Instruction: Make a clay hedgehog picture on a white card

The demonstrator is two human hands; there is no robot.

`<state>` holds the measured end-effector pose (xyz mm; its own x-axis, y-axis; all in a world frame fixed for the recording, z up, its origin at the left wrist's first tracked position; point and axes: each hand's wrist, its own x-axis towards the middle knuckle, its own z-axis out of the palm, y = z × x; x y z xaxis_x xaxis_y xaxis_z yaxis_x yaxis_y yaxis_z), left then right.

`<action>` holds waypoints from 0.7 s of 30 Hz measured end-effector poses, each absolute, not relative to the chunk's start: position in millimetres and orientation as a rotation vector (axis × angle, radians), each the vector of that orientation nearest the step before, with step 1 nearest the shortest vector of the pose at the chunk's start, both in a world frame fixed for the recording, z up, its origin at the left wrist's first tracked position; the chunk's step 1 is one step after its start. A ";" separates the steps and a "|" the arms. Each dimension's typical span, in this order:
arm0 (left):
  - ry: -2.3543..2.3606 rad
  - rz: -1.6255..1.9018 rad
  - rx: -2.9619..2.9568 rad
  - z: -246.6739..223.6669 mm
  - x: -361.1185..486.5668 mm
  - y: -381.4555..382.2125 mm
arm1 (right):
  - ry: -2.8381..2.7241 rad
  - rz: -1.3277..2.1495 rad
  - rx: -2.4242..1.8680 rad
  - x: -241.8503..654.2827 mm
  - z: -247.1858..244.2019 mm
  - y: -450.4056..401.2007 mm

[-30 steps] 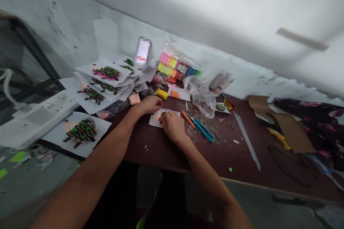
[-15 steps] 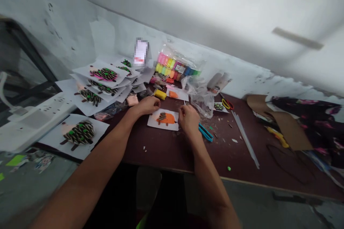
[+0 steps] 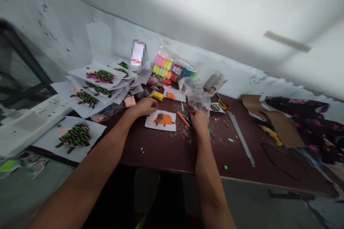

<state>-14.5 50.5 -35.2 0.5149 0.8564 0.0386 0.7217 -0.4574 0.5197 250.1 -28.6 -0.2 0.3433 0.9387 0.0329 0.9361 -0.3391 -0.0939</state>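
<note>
A small white card point(image 3: 149, 124) lies on the brown table, bearing a hedgehog shape in orange clay point(image 3: 168, 118) with dark striped pieces like sunflower seed shells point(image 3: 160, 117) on its left part. My left hand point(image 3: 147, 106) rests at the card's upper left corner, fingers curled together; whether anything is between them is hidden. To the right of the card, my right hand point(image 3: 199, 118) reaches down with fingers pinched among small dark bits, and what they hold cannot be made out. Beside it lies an orange-handled tool point(image 3: 184, 120), with a blue handle partly covered by the hand.
Papers with finished-looking seed hedgehogs point(image 3: 100, 76) are stacked at left, near a white power strip point(image 3: 29, 121). Behind are yellow clay point(image 3: 157, 95), a pack of coloured clay point(image 3: 172, 69) and a plastic bag point(image 3: 197, 94). Scissors point(image 3: 222, 103), clear sticks point(image 3: 241, 137) and a yellow cutter point(image 3: 272, 135) lie right.
My right hand has moved right, away from the card's edge, onto the scattered bits, uncovering the orange-handled tool and covering much of the blue one. My left hand stays by the card.
</note>
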 end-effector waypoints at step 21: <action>1.324 0.401 2.307 -30.7 -13.7 47.1 | -1.773 0.095 -2.452 240.4 -2.0 -23.9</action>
<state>-13.7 47.1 -30.7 0.4972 0.8672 0.0283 0.7369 -0.4393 0.5137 240.4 -23.9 -2.0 0.3141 0.9492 0.0158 0.9421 -0.3096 -0.1286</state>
